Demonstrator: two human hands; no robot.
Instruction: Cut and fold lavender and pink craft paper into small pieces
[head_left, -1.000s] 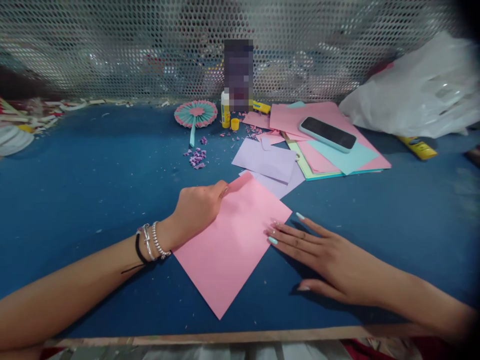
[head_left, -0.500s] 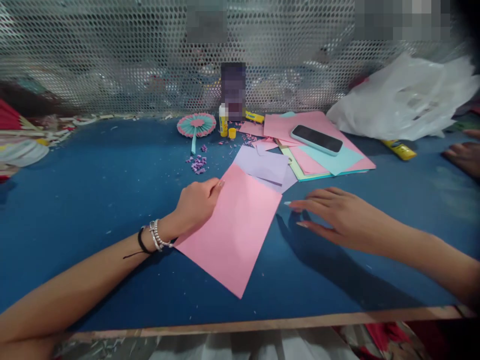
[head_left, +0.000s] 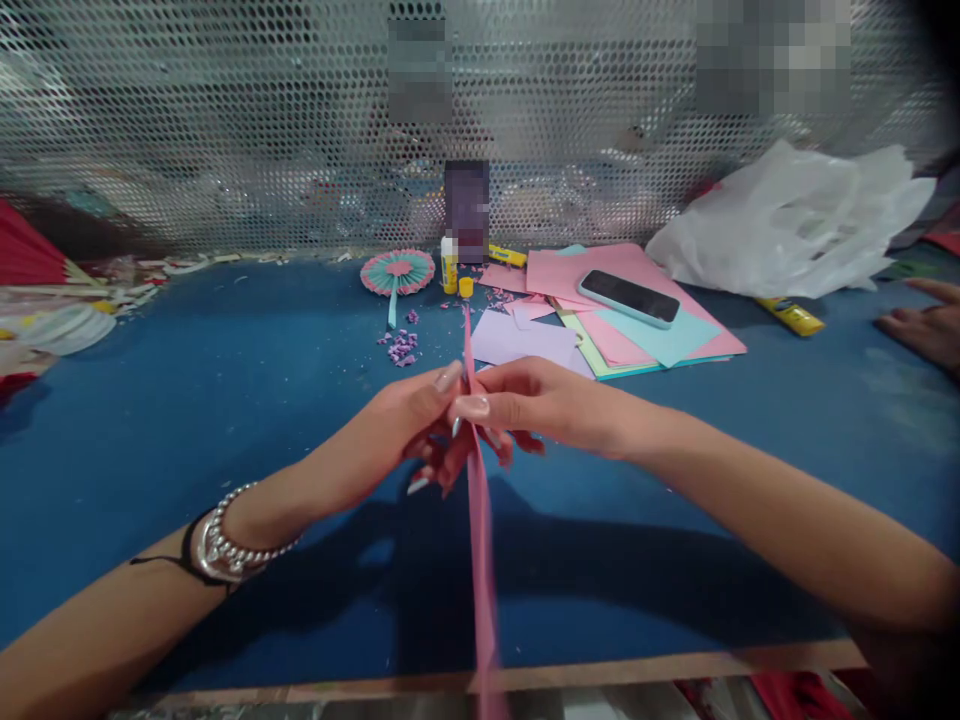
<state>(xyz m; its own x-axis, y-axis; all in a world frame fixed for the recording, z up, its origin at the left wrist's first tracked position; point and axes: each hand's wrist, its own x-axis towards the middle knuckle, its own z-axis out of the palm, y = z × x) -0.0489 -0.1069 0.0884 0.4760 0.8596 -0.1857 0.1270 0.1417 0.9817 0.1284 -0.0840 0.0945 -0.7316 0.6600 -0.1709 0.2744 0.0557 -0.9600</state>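
Observation:
A pink sheet of paper stands edge-on above the table, so it shows as a thin band running toward me. My left hand pinches its edge from the left, wearing a beaded silver bracelet and a black cord at the wrist. From the right, my right hand grips the same edge, thumb pressed on it. The fingers of both hands meet around the paper, and some are hidden behind it. Beyond them lies a lilac sheet.
A paper rosette fan, glue stick, yellow cap and purple paper scraps lie ahead. Rightward are a phone on coloured sheets, a yellow tube, a white plastic bag and another person's hand.
The pink sheet has been lifted from the table and turned edge-on. My right hand has come in from the right and taken hold of it beside my left hand.

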